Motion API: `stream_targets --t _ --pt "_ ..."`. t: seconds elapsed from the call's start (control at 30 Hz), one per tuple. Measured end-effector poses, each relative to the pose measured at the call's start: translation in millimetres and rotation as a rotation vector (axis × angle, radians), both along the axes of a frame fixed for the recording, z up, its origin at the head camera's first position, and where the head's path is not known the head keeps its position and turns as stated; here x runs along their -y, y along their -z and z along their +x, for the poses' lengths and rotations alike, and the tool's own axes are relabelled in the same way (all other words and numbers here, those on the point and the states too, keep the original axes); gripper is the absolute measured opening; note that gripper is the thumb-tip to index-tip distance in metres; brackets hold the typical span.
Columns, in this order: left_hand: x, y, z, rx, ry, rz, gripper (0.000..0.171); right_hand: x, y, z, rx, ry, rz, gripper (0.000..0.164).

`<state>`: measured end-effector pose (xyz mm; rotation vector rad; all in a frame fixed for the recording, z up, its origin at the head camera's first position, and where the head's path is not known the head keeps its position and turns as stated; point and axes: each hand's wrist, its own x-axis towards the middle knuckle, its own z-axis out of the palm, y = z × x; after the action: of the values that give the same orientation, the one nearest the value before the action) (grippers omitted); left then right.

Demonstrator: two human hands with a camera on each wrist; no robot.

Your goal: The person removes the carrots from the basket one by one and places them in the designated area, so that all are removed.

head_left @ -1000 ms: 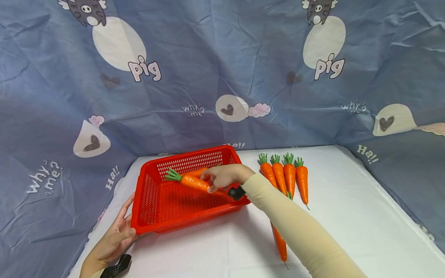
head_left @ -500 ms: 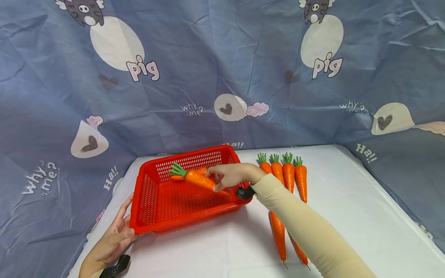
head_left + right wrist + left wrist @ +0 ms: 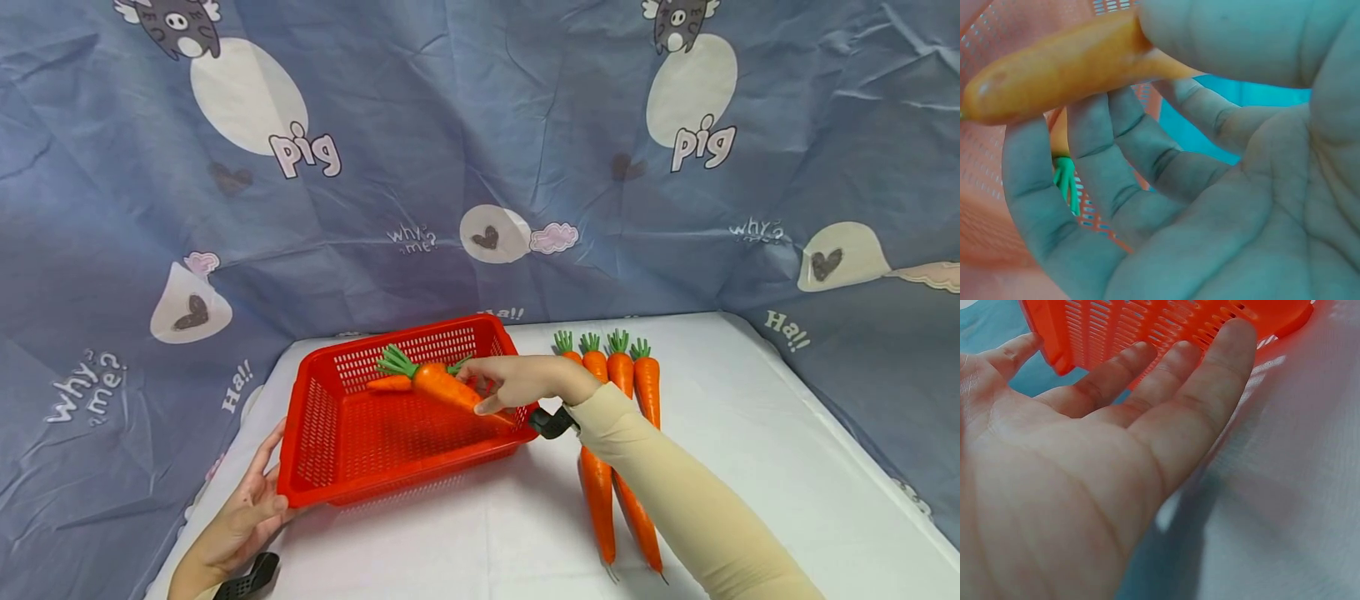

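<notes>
My right hand [image 3: 525,382] pinches an orange carrot [image 3: 442,388] between thumb and fingertips inside the red plastic basket [image 3: 375,483]. The carrot's green top points up and left, its tip toward the basket's right end. In the right wrist view the thumb lies over the carrot [image 3: 1054,72] and the fingertips are beneath it. Behind it a second carrot [image 3: 390,383] lies along the basket's back, partly hidden. My left hand [image 3: 243,517] rests at the basket's front left corner, thumb at the rim. Its extended fingers [image 3: 1179,425] touch or lie close to the perforated wall.
Several carrots lie on the white tabletop [image 3: 750,433] right of the basket, including a rightmost one [image 3: 647,387] and two nearer ones, one of them a long carrot [image 3: 597,492]. My right sleeve hides part of them. A blue printed cloth [image 3: 600,275] hangs behind.
My right hand and its carrot have shifted right and the green top sits slightly higher. The second carrot shows more at its left end. My left hand stays at the basket corner.
</notes>
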<state>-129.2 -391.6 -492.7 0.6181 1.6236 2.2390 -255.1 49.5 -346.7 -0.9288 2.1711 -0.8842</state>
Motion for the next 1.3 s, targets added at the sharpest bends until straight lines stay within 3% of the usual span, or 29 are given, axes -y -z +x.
stream_targets --t 0.17,0.5,0.8,1.3 --pt "0.6 2.2 -0.4 -0.011 0.025 0.032 0.100 -9.3 -1.2 3.5 -0.003 -0.002 -0.010 0.038" --pt "1.7 2.2 -0.7 -0.011 0.017 0.007 0.101 -28.0 1.2 11.9 -0.056 0.031 -0.011 0.047" --pt "0.8 2.3 -1.3 -0.008 0.024 0.021 0.099 -47.1 4.8 20.6 -0.080 0.062 -0.054 0.043" --pt "-0.6 -0.7 0.8 0.030 -0.021 -0.014 0.098 -86.1 19.3 38.8 -0.112 0.143 -0.144 0.049"
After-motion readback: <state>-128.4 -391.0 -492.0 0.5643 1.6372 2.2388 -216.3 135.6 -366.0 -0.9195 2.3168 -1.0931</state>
